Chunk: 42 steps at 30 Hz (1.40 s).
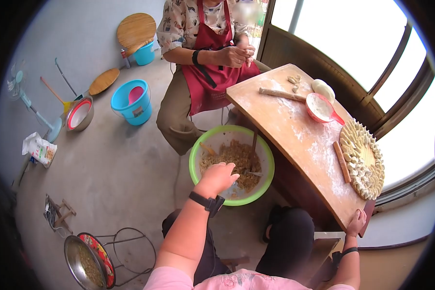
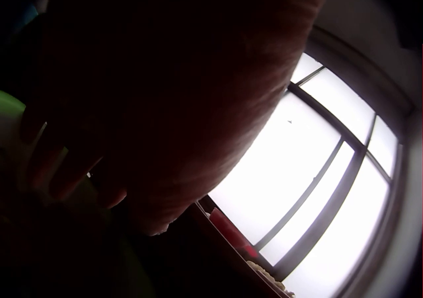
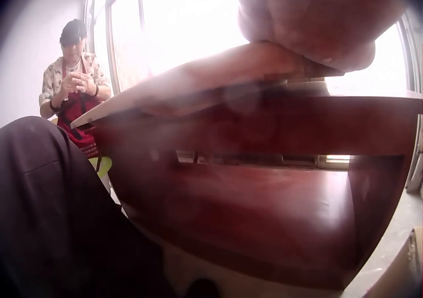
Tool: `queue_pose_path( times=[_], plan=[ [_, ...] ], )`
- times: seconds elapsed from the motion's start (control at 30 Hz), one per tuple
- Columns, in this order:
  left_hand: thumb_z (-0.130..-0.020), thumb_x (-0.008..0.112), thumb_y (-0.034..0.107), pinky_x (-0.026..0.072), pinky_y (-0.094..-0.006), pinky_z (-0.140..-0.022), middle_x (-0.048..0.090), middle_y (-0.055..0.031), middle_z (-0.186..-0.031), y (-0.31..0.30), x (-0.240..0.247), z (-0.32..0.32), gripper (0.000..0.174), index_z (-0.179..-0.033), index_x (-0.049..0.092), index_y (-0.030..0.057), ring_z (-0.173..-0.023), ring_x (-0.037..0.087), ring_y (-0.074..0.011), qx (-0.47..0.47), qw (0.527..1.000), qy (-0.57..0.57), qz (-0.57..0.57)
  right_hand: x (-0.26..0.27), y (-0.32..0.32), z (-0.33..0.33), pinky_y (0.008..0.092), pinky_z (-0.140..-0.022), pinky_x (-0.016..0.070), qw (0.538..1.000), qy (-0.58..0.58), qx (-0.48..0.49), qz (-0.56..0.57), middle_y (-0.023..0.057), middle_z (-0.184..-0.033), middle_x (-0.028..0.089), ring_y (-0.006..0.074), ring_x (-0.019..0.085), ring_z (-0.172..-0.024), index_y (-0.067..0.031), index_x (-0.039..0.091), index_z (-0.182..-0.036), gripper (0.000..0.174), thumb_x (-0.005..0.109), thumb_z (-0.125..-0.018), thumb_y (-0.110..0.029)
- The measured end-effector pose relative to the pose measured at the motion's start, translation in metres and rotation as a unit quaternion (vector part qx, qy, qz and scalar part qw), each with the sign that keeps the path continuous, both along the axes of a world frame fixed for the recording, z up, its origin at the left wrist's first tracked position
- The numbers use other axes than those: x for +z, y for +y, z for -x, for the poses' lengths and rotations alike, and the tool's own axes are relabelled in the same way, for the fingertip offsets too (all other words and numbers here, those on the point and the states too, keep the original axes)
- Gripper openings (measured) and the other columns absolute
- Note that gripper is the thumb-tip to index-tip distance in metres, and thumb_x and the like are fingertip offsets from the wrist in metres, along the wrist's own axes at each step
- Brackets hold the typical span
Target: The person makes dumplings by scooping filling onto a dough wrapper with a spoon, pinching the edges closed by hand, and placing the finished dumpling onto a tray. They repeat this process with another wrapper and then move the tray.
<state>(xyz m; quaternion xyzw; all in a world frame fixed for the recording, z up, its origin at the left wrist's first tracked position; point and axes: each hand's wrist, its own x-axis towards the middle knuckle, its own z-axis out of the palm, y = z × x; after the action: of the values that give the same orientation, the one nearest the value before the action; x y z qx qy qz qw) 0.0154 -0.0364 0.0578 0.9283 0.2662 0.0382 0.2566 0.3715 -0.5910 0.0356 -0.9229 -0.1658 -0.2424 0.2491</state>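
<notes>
My left hand (image 1: 220,178) hangs over the near side of a large green-rimmed bowl (image 1: 194,176), fingers loosely extended and apart. In the bowl lies a brownish minced filling (image 1: 234,157) with a wooden utensil (image 1: 253,145) standing in it. The left wrist view shows the same hand (image 2: 178,106) dark against the window, its fingers (image 2: 69,169) pointing down. My right hand (image 1: 356,222) grips the near corner of a floured wooden board (image 1: 295,130). Seen from the right wrist, that hand (image 3: 317,27) lies over the board's edge (image 3: 198,76), its fingertips partly hidden.
Several dumplings ring a round tray (image 1: 369,157) beside a rolling pin (image 1: 342,162). A red scoop of flour (image 1: 319,107), dough (image 1: 324,89) and a second rolling pin (image 1: 280,94) lie farther back. Another person (image 1: 217,53) sits opposite. A blue bucket (image 1: 133,104) and metal bowl (image 1: 84,266) stand left.
</notes>
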Motion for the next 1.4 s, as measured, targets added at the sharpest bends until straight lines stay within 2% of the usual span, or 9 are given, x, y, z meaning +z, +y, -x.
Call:
queue_pose_path(
  times=[0.2, 0.5, 0.6, 0.7, 0.8, 0.9, 1.0, 1.4],
  plan=[
    [-0.094, 0.061, 0.038, 0.0530, -0.0477, -0.086, 0.067, -0.0182, -0.104, -0.011, 0.003, -0.018, 0.041, -0.122, 0.061, 0.0069, -0.099, 0.066, -0.0374, -0.023, 1.000, -0.016, -0.015, 0.002, 0.003, 0.001, 0.0433, -0.101, 0.0423, 1.000, 0.013, -0.006, -0.009, 0.0175, -0.119, 0.063, 0.0335, 0.057, -0.113, 0.0025, 0.068, -0.107, 0.026, 0.053, -0.099, -0.018],
    [-0.093, 0.064, 0.035, 0.0532, -0.0484, -0.085, 0.067, -0.0197, -0.101, -0.004, 0.004, -0.009, 0.040, -0.120, 0.061, 0.0057, -0.097, 0.066, -0.0386, -0.009, 0.999, -0.037, -0.026, -0.003, -0.005, -0.004, 0.0432, -0.100, 0.0432, 1.000, 0.001, 0.003, -0.012, 0.0173, -0.117, 0.063, 0.0334, 0.058, -0.111, 0.0023, 0.068, -0.106, 0.027, 0.052, -0.100, -0.018],
    [-0.092, 0.065, 0.035, 0.0533, -0.0490, -0.084, 0.066, -0.0193, -0.098, -0.004, 0.003, -0.005, 0.033, -0.104, 0.062, 0.0045, -0.096, 0.066, -0.0391, 0.005, 0.998, -0.065, -0.024, -0.004, -0.007, -0.006, 0.0431, -0.100, 0.0433, 1.000, 0.001, 0.005, -0.005, 0.0173, -0.117, 0.063, 0.0332, 0.058, -0.112, 0.0023, 0.068, -0.106, 0.027, 0.052, -0.100, -0.018],
    [-0.092, 0.066, 0.035, 0.0533, -0.0496, -0.083, 0.066, -0.0196, -0.098, -0.003, 0.006, -0.001, 0.033, -0.104, 0.062, 0.0050, -0.095, 0.066, -0.0395, 0.013, 0.998, -0.055, -0.024, -0.005, -0.007, -0.006, 0.0430, -0.100, 0.0434, 1.000, -0.003, 0.006, -0.008, 0.0174, -0.117, 0.063, 0.0332, 0.058, -0.111, 0.0024, 0.068, -0.106, 0.027, 0.052, -0.100, -0.018],
    [-0.092, 0.064, 0.034, 0.0533, -0.0486, -0.084, 0.067, -0.0199, -0.101, 0.001, 0.007, 0.002, 0.038, -0.118, 0.060, 0.0064, -0.097, 0.066, -0.0389, 0.006, 0.999, -0.023, -0.025, -0.005, -0.006, -0.005, 0.0428, -0.100, 0.0436, 1.000, -0.007, 0.007, -0.008, 0.0177, -0.116, 0.063, 0.0333, 0.058, -0.111, 0.0024, 0.068, -0.106, 0.026, 0.052, -0.100, -0.018],
    [-0.093, 0.064, 0.034, 0.0533, -0.0484, -0.084, 0.067, -0.0197, -0.100, 0.002, 0.004, 0.004, 0.038, -0.118, 0.060, 0.0063, -0.097, 0.066, -0.0387, 0.008, 0.999, -0.036, -0.032, -0.005, -0.007, -0.006, 0.0426, -0.100, 0.0437, 1.000, -0.007, 0.008, -0.004, 0.0178, -0.116, 0.063, 0.0333, 0.058, -0.111, 0.0026, 0.068, -0.106, 0.027, 0.052, -0.100, -0.018],
    [-0.092, 0.065, 0.036, 0.0543, -0.0491, -0.080, 0.066, -0.0197, -0.096, 0.003, -0.001, 0.006, 0.033, -0.102, 0.060, 0.0055, -0.091, 0.066, -0.0402, 0.007, 0.997, -0.069, -0.042, -0.005, -0.008, -0.007, 0.0424, -0.100, 0.0436, 1.000, -0.005, 0.009, -0.004, 0.0178, -0.116, 0.063, 0.0332, 0.058, -0.111, 0.0027, 0.068, -0.107, 0.027, 0.053, -0.100, -0.019],
    [-0.092, 0.065, 0.036, 0.0545, -0.0490, -0.081, 0.066, -0.0200, -0.095, 0.005, 0.003, 0.010, 0.033, -0.103, 0.061, 0.0050, -0.091, 0.067, -0.0401, 0.012, 0.996, -0.072, -0.045, -0.005, -0.010, -0.008, 0.0414, -0.101, 0.0433, 1.000, 0.009, -0.006, 0.000, 0.0170, -0.118, 0.063, 0.0320, 0.058, -0.113, 0.0024, 0.068, -0.108, 0.028, 0.053, -0.100, -0.020]
  ],
)
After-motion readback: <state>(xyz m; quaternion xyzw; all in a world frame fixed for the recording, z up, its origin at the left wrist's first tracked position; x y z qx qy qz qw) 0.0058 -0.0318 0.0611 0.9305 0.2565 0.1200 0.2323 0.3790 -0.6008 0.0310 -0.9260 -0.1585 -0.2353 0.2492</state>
